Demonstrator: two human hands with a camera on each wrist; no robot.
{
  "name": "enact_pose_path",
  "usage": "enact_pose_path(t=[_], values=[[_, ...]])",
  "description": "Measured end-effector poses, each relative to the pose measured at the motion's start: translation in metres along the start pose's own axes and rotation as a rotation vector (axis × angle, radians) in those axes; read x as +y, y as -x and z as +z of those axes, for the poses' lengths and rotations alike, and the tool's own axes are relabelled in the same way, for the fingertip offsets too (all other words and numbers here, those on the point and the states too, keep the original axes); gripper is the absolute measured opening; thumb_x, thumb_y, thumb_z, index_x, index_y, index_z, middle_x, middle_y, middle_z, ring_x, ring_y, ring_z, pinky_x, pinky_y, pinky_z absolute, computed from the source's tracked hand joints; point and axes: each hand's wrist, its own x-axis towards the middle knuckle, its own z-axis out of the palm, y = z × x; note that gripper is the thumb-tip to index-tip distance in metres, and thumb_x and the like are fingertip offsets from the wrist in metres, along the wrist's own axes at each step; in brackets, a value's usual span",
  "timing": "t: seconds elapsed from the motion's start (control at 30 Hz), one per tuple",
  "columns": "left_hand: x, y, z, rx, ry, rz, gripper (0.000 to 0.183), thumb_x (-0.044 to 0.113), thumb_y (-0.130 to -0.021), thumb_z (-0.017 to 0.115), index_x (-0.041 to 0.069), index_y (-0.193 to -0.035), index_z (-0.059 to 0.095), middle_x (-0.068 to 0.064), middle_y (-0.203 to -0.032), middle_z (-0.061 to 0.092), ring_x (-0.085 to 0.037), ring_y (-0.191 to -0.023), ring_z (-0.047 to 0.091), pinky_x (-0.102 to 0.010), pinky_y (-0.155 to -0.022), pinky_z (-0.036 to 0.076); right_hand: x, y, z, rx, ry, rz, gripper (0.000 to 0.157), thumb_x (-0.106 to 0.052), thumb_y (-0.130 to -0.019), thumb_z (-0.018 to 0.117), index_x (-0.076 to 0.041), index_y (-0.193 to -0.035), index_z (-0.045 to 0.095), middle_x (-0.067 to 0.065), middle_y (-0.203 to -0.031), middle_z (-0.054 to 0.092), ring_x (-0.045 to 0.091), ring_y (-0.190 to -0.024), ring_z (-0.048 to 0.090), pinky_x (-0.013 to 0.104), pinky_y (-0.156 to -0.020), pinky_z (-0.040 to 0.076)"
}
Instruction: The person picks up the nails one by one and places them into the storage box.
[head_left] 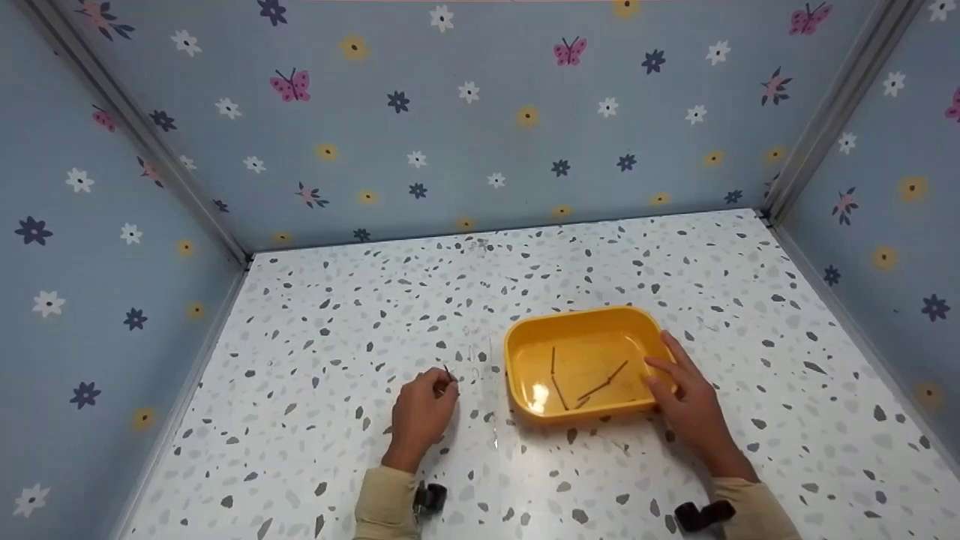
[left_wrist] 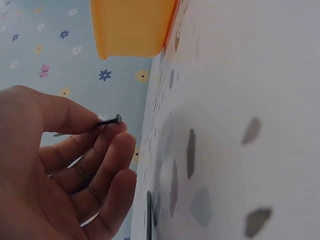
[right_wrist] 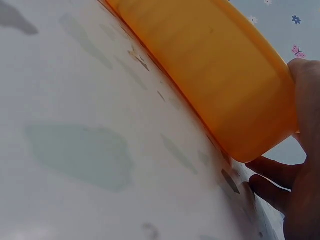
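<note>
My left hand (head_left: 426, 409) is left of the yellow tray, just above the table. Between thumb and forefinger it pinches a small dark nail (left_wrist: 111, 121), whose flat head shows in the left wrist view; the other fingers curl loosely below. On the right, my right hand (head_left: 694, 409) grips the side of the yellow plastic tray (head_left: 581, 321), with fingers over its right rim and others against the outer wall. Several thin dark nails (head_left: 616, 372) lie in the tray, most of them toward its front; some touch end to end.
The white speckled table (head_left: 337, 322) runs back to a blue flowered panel (head_left: 480, 135). Similar panels stand at left and right, with metal posts in the corners. A thin dark pointed shape (left_wrist: 149, 215) shows low in the left wrist view; I cannot tell what it is.
</note>
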Motion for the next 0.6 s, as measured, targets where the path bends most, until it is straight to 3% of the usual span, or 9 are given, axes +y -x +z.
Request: enact_pose_path(t=[0.23,0.4,0.6], values=[[0.004,-0.002,0.000,-0.109,0.313,-0.037,0.014,0.014,-0.097,0.063,0.002,-0.097,0.070,-0.003,-0.086,0.068,-0.018,-0.074,0.066,-0.034,-0.069,0.054,0.002,0.000,0.000,0.003,0.007,-0.002,0.036,-0.024,-0.102,0.059,-0.009,-0.135,0.062,-0.007,-0.164,0.024,0.022,-0.150,0.023,0.008,-0.106,0.020],[0.008,-0.005,0.001,-0.166,0.404,-0.062,0.016,0.015,-0.098,0.062,0.000,-0.098,0.068,-0.004,-0.087,0.070,-0.019,-0.075,0.067,-0.034,-0.069,0.053,0.002,0.000,0.001,-0.003,0.006,0.001,0.037,-0.024,-0.102,0.060,-0.010,-0.136,0.062,-0.008,-0.164,0.024,0.020,-0.150,0.022,0.012,-0.109,0.021],[0.016,-0.007,0.003,-0.242,0.588,-0.063,0.016,0.014,-0.098,0.064,-0.002,-0.098,0.065,-0.011,-0.090,0.070,-0.022,-0.078,0.067,-0.035,-0.073,0.056,0.002,0.000,0.000,-0.008,0.005,0.014,0.037,-0.026,-0.103,0.059,-0.010,-0.136,0.062,-0.010,-0.164,0.023,0.021,-0.150,0.021,0.024,-0.115,0.022]])
